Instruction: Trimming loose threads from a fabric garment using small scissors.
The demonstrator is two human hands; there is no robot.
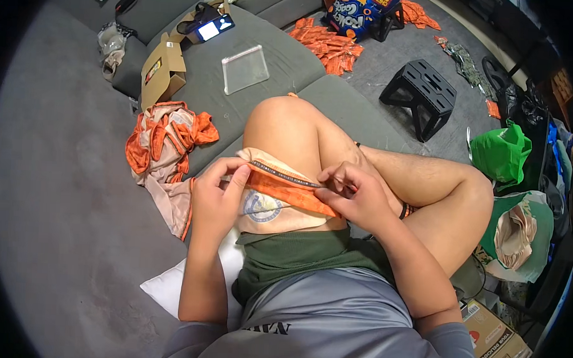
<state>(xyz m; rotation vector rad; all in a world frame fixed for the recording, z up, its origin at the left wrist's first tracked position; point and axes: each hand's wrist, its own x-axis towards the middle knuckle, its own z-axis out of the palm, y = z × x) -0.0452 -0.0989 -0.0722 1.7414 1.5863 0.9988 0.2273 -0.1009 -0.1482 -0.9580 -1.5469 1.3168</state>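
A cream and orange cloth piece [286,193] with a dark lettered band along its fold and a round blue print lies across my thigh. My left hand [221,190] pinches the band's left end between thumb and fingers. At the band's right end, my right hand [350,194] has its thumb and fingers on the cloth's edge; something small and red shows among those fingers. Left of my knee, a heap of similar orange and cream cloth [166,142] lies on the grey sofa [289,121]. A clear zip pouch [245,70] lies flat beyond my knee.
An open cardboard box [164,73] and a lit phone [215,28] are on the sofa. A black folding stool [422,93] stands on the floor, near orange packets [328,46]. Green bags [501,152] and a printed carton [493,339] are at the right.
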